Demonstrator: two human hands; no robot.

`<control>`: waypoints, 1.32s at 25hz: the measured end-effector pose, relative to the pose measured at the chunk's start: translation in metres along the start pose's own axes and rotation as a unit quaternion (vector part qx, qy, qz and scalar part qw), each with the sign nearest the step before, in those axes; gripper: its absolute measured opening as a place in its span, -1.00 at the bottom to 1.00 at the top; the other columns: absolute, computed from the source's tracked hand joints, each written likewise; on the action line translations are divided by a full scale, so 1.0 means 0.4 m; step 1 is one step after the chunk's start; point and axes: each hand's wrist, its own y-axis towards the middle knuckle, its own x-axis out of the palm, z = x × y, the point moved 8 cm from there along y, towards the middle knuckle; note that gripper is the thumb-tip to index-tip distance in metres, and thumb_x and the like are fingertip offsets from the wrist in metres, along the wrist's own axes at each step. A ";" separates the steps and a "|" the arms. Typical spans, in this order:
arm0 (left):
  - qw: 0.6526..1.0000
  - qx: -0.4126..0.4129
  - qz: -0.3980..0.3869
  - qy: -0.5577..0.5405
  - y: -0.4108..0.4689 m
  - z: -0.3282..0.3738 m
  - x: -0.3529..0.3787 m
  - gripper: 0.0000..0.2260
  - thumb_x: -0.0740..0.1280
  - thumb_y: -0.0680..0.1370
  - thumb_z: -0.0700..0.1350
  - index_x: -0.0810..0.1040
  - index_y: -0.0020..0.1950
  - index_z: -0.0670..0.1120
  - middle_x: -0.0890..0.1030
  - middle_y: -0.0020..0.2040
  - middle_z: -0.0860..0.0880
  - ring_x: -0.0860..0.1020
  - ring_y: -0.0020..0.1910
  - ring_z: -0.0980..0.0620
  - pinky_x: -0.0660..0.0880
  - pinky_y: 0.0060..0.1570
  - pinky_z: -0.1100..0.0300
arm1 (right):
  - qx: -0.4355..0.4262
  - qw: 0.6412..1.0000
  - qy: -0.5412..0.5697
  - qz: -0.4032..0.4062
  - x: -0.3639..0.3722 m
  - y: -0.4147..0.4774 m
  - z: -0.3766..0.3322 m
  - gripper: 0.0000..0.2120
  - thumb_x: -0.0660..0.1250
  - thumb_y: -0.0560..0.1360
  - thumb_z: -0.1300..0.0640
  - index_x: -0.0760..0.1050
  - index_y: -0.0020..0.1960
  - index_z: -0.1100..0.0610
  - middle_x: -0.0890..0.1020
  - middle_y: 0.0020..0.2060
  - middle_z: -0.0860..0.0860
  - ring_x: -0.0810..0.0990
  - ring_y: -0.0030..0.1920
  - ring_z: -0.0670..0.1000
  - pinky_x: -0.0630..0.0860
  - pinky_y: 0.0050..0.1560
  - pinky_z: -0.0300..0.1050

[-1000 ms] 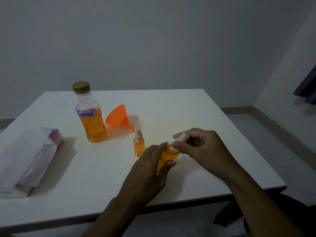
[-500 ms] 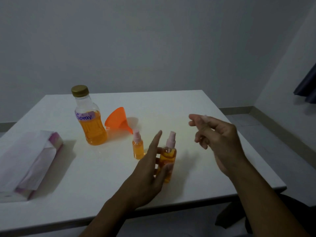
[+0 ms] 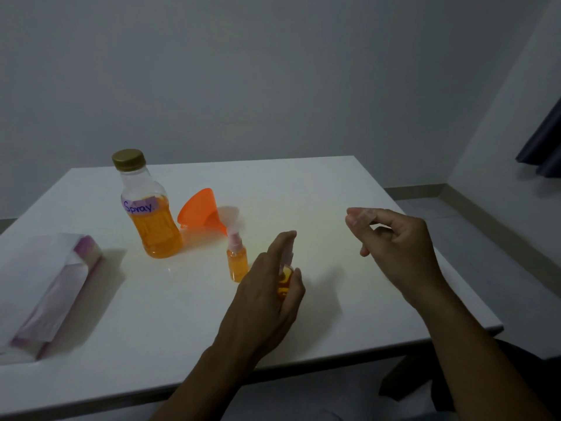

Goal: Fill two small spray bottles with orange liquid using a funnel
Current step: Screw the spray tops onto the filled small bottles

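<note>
The left grip (image 3: 267, 293), the person's left hand, is closed around the nearer spray bottle (image 3: 285, 284), with the thumb on the side facing the near edge and the fingers behind it. This bottle stands on the surface (image 3: 334, 183) about midway along the near half, its long axis vertical and the pump head upward. The right grip (image 3: 400, 247) is raised off the surface, toward the right edge and well apart from the bottle. Its fingers are loosely curled, and something pale shows at the fingertips (image 3: 361, 212). Whether it pinches a clear cap cannot be told. The bottle therefore lies left of and below the right grip, and the left is the nearer hand. Any cap would probably have to descend along the vertical axis. The second spray bottle (image 3: 237, 262) stands upright just beside the left grip, toward the far-left corner, also orange-filled. Farther that way are the orange funnel (image 3: 200, 209) on its side and the capped "Spray" supply bottle (image 3: 151, 217). A tissue pack (image 3: 51, 287) lies at the left edge. Grey walls (image 3: 273, 71) and a dark curtain (image 3: 543, 147) enclose the room.
</note>
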 end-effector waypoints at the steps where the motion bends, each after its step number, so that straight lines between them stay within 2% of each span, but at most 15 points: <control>1: 1.000 -0.001 0.006 0.011 0.004 -0.003 0.000 -0.55 0.18 0.59 0.08 0.13 0.45 0.23 0.46 0.16 0.25 0.54 -0.04 0.22 0.38 -0.08 0.48 | -0.016 1.000 -0.024 -0.001 0.002 -0.001 -0.005 -0.85 0.45 0.50 -0.05 0.66 -0.14 0.01 0.70 0.05 -0.24 0.63 -0.38 0.04 0.58 -0.25 -0.25; 5: 1.000 0.004 0.008 0.029 0.008 -0.005 0.005 -0.59 0.18 0.60 0.07 0.18 0.44 0.19 0.49 -0.02 0.20 0.52 -0.13 0.21 0.36 -0.16 0.47 | -0.077 0.993 -0.091 -0.011 0.021 -0.009 -0.028 -0.89 0.45 0.50 -0.06 0.63 -0.10 -0.02 0.69 0.10 -0.19 0.61 -0.35 -0.07 0.68 -0.21 -0.08; 8: 0.999 0.010 0.019 0.035 0.014 0.005 0.002 -0.61 0.16 0.60 0.10 0.20 0.42 0.16 0.46 0.09 0.23 0.53 -0.05 0.22 0.31 -0.10 0.54 | -0.103 0.990 -0.100 -0.018 0.030 -0.014 -0.039 -0.86 0.45 0.49 -0.05 0.66 -0.01 -0.01 0.70 0.07 -0.17 0.60 -0.35 -0.03 0.70 -0.23 -0.03; 10: 0.998 0.015 0.036 0.039 0.021 0.006 -0.004 -0.64 0.17 0.59 0.10 0.25 0.38 0.11 0.52 0.09 0.17 0.56 -0.09 0.19 0.35 -0.12 0.52 | -0.104 0.989 -0.100 -0.018 0.030 -0.016 -0.040 -0.83 0.45 0.49 -0.05 0.67 0.02 0.00 0.70 0.04 -0.18 0.60 -0.35 -0.02 0.70 -0.22 -0.03; 15: 0.995 0.010 0.065 0.074 0.028 -0.012 -0.005 -0.68 0.21 0.59 0.06 0.33 0.33 0.04 0.60 0.07 0.05 0.59 -0.10 0.11 0.53 -0.15 0.28 | -0.109 0.989 -0.102 -0.020 0.027 -0.021 -0.046 -0.83 0.45 0.49 -0.05 0.69 0.01 0.00 0.69 0.00 -0.22 0.59 -0.35 -0.01 0.65 -0.23 -0.17; 18: 0.995 0.002 0.052 0.084 0.020 -0.015 0.003 -0.63 0.21 0.59 0.10 0.27 0.38 0.12 0.59 0.15 0.07 0.60 -0.04 0.11 0.53 -0.12 0.25 | -0.101 0.990 -0.091 -0.030 0.035 -0.023 -0.041 -0.84 0.45 0.49 -0.05 0.68 -0.01 0.01 0.67 0.02 -0.23 0.60 -0.25 -0.06 0.56 -0.23 -0.33; 20: 0.996 -0.012 0.034 0.079 0.014 -0.018 0.000 -0.53 0.20 0.57 0.18 0.15 0.45 0.20 0.53 0.26 0.13 0.58 0.06 0.15 0.53 -0.04 0.18 | -0.069 0.995 -0.056 -0.050 0.050 -0.022 -0.027 -0.84 0.44 0.51 0.00 0.67 0.04 0.02 0.64 0.04 -0.21 0.60 -0.20 -0.03 0.60 -0.15 -0.30; 22: 0.998 -0.024 -0.001 0.054 0.008 -0.027 0.002 -0.44 0.17 0.53 0.26 0.05 0.45 0.20 0.50 0.29 0.10 0.56 0.06 0.18 0.58 0.00 0.09 | -0.041 0.996 -0.011 -0.082 0.072 -0.022 -0.021 -0.80 0.44 0.53 0.07 0.64 0.15 0.02 0.64 0.05 -0.18 0.64 -0.11 0.00 0.64 -0.03 -0.26; 24: 0.999 -0.029 -0.043 0.017 -0.001 -0.035 0.004 -0.49 0.15 0.51 0.29 0.06 0.37 0.17 0.50 0.24 0.04 0.55 0.00 0.24 0.58 -0.05 0.18 | -0.027 0.992 0.040 -0.116 0.097 -0.025 -0.024 -0.71 0.44 0.53 0.13 0.59 0.24 -0.03 0.67 0.03 -0.10 0.67 -0.04 -0.03 0.66 0.05 -0.17; 26: 0.996 -0.034 -0.080 -0.011 -0.013 -0.039 0.006 -0.60 0.14 0.52 0.27 0.10 0.26 0.18 0.47 0.14 0.13 0.52 -0.04 0.30 0.51 -0.14 0.34 | -0.025 0.988 0.063 -0.141 0.120 -0.029 -0.029 -0.69 0.47 0.50 0.17 0.58 0.22 -0.02 0.71 0.01 -0.08 0.69 0.01 -0.04 0.66 0.08 -0.07; 30: 0.996 -0.027 -0.082 -0.010 -0.020 -0.043 -0.006 -0.69 0.16 0.52 0.25 0.15 0.17 0.22 0.44 0.01 0.27 0.51 -0.07 0.28 0.54 -0.16 0.30 | -0.031 0.982 0.065 -0.173 0.162 -0.043 -0.035 -0.69 0.52 0.45 0.15 0.63 0.18 0.03 0.74 0.02 -0.08 0.70 0.06 -0.06 0.66 0.12 -0.02; 33: 0.998 -0.020 -0.068 -0.001 -0.014 -0.045 -0.016 -0.68 0.18 0.51 0.24 0.19 0.19 0.21 0.47 0.03 0.22 0.54 -0.09 0.24 0.53 -0.18 0.35 | -0.028 0.985 0.081 -0.147 0.163 -0.046 -0.035 -0.72 0.50 0.45 0.19 0.66 0.16 0.09 0.75 -0.01 -0.06 0.73 0.02 -0.08 0.66 0.11 -0.04</control>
